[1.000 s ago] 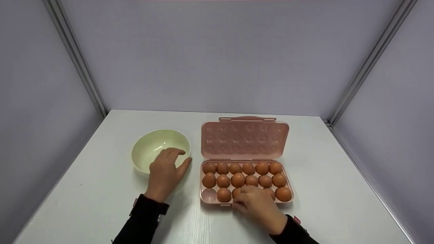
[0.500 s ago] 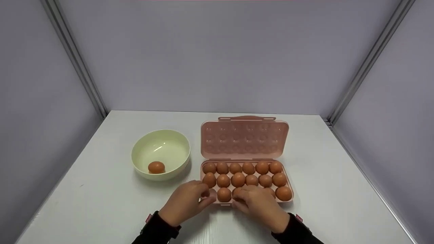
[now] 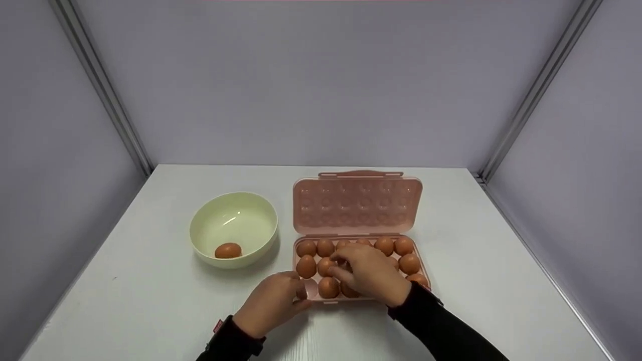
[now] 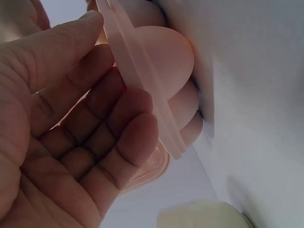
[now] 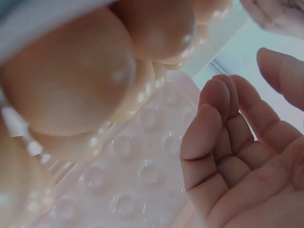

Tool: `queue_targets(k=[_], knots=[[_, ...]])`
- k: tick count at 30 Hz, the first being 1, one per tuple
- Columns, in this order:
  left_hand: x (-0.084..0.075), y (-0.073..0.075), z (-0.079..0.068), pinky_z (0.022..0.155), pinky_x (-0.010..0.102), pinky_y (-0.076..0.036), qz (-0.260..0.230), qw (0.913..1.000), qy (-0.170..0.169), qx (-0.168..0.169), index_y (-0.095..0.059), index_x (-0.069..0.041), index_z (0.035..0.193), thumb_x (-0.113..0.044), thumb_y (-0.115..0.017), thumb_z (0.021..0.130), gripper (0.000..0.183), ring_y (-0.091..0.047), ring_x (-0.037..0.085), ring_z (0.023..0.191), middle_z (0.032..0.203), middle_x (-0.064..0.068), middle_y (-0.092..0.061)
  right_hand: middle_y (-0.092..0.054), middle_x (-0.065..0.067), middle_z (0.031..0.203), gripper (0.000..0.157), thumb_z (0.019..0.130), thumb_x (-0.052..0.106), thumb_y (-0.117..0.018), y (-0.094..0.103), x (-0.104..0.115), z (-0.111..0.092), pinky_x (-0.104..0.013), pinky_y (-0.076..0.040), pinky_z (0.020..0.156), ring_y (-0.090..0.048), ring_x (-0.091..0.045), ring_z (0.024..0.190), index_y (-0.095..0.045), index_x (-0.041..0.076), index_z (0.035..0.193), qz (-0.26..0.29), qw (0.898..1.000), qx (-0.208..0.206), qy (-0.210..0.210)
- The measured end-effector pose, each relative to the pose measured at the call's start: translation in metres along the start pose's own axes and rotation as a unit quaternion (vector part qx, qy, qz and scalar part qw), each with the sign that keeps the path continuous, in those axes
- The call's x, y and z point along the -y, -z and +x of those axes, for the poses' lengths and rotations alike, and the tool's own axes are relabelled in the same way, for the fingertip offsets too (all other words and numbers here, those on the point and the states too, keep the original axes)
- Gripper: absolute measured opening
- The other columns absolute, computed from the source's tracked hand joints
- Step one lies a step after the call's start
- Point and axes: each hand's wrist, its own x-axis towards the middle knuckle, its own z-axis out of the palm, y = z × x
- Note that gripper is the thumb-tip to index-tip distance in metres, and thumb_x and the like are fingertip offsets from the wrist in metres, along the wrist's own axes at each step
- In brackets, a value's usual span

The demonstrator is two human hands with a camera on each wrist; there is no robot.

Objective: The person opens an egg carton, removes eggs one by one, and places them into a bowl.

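Left hand: the left hand point(image 3: 273, 303) reaches in from the near side, knuckles up, at the carton's front left corner; thumb low by the front edge, forefinger beside the cup point(image 3: 312, 289) whose pink floor shows.
Left grip: fingers loosely curled, a small gap to the thumb (whether they pinch the rim, I cannot tell).
Right hand: the right hand point(image 3: 373, 273) is over the middle of the carton, slanting in from the right, fingers pointing left by the second egg of the middle row.
Right grip: fingers bent, thumb well apart, nothing between them (plainest in the right wrist view).
Eggs: the eggs point(image 3: 306, 266) sit in rows in the carton point(image 3: 330, 302); one egg point(image 3: 228, 250) lies on its side in the bowl point(image 3: 235, 218), towards the near rim.
Edges: lid point(image 3: 356, 205) tilted up along the carton's far side; table's point(image 3: 150, 301) far edge beyond it, meeting the back wall point(image 3: 311, 80).
Room: a narrow strip of table between bowl and carton; wider stretches left of the bowl and right of the carton.
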Motion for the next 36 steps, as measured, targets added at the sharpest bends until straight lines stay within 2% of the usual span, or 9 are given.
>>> queue_targets(k=[4,7,13,18,21,27,30,33,36], knots=[[0.001,0.000,-0.001,0.061,0.022,-0.048,0.019,0.9997,-0.012,-0.012,-0.078,-0.018,0.067,-0.016,-0.093,0.078,0.018,-0.059,0.004,0.068,0.073,-0.009,-0.067,-0.075,-0.001,0.097,0.016,0.095,0.024,-0.081,-0.014,0.006,0.022,-0.035,-0.058,0.078,-0.069,-0.017,0.087,-0.076,0.015,0.108,-0.021,0.999,0.020,0.046],[0.002,-0.001,-0.001,0.058,0.022,-0.045,0.040,0.9984,-0.027,-0.030,-0.078,-0.019,0.064,-0.015,-0.093,0.075,0.019,-0.059,0.005,0.065,0.069,-0.009,-0.067,-0.074,0.001,0.101,0.020,0.091,0.029,-0.084,-0.027,0.012,0.032,-0.040,-0.058,0.086,-0.069,-0.021,0.095,-0.076,0.019,0.107,-0.070,0.995,0.017,0.072],[0.004,-0.001,-0.002,0.056,0.024,-0.043,0.053,0.9972,-0.036,-0.039,-0.075,-0.021,0.063,-0.023,-0.095,0.076,0.024,-0.058,0.005,0.060,0.064,-0.009,-0.067,-0.074,0.006,0.103,0.014,0.090,0.036,-0.083,-0.040,0.023,0.040,-0.041,-0.052,0.079,-0.068,-0.022,0.100,-0.075,0.030,0.099,-0.151,0.987,0.041,0.043],[0.006,-0.002,-0.001,0.055,0.025,-0.043,0.046,0.9973,-0.036,-0.043,-0.073,-0.020,0.059,-0.020,-0.095,0.075,0.027,-0.057,0.003,0.058,0.062,-0.010,-0.067,-0.074,0.002,0.108,0.025,0.089,0.034,-0.081,-0.044,0.027,0.047,-0.045,-0.052,0.082,-0.066,-0.027,0.107,-0.068,0.025,0.109,-0.154,0.984,0.086,0.014],[0.006,-0.003,0.000,0.054,0.023,-0.040,0.040,0.9974,-0.034,-0.048,-0.070,-0.019,0.055,-0.020,-0.095,0.075,0.032,-0.053,0.002,0.056,0.059,-0.009,-0.064,-0.073,0.000,0.107,0.031,0.085,0.030,-0.081,-0.048,0.028,0.050,-0.044,-0.053,0.086,-0.066,-0.028,0.104,-0.066,0.021,0.110,-0.150,0.985,0.088,0.015],[0.007,-0.003,0.000,0.054,0.025,-0.040,0.046,0.9972,-0.033,-0.049,-0.071,-0.018,0.056,-0.017,-0.095,0.073,0.029,-0.052,0.003,0.055,0.058,-0.009,-0.064,-0.073,-0.001,0.103,0.010,0.092,0.021,-0.075,-0.053,0.027,0.052,-0.040,-0.054,0.088,-0.067,-0.027,0.096,-0.071,0.018,0.100,-0.174,0.981,0.068,0.047],[0.007,-0.003,0.000,0.053,0.025,-0.039,0.056,0.9963,-0.036,-0.054,-0.070,-0.019,0.056,-0.015,-0.095,0.071,0.029,-0.051,0.003,0.055,0.058,-0.009,-0.063,-0.074,-0.002,0.101,0.011,0.094,0.024,-0.075,-0.054,0.025,0.051,-0.041,-0.054,0.087,-0.066,-0.028,0.098,-0.072,0.019,0.103,-0.180,0.980,0.071,0.041],[0.006,-0.004,0.000,0.053,0.025,-0.040,0.067,0.9948,-0.044,-0.062,-0.070,-0.019,0.058,-0.015,-0.094,0.070,0.028,-0.053,0.004,0.056,0.059,-0.009,-0.063,-0.075,-0.002,0.103,0.019,0.095,0.030,-0.076,-0.049,0.024,0.049,-0.042,-0.053,0.086,-0.066,-0.028,0.102,-0.070,0.022,0.112,-0.159,0.984,0.074,0.017],[0.005,-0.005,-0.001,0.056,0.025,-0.045,0.067,0.9932,-0.052,-0.079,-0.073,-0.019,0.067,-0.020,-0.094,0.076,0.023,-0.059,0.005,0.060,0.064,-0.009,-0.067,-0.076,-0.001,0.112,0.027,0.097,0.034,-0.076,-0.039,0.024,0.044,-0.045,-0.053,0.092,-0.066,-0.028,0.110,-0.069,0.022,0.121,-0.111,0.992,0.065,-0.005]])
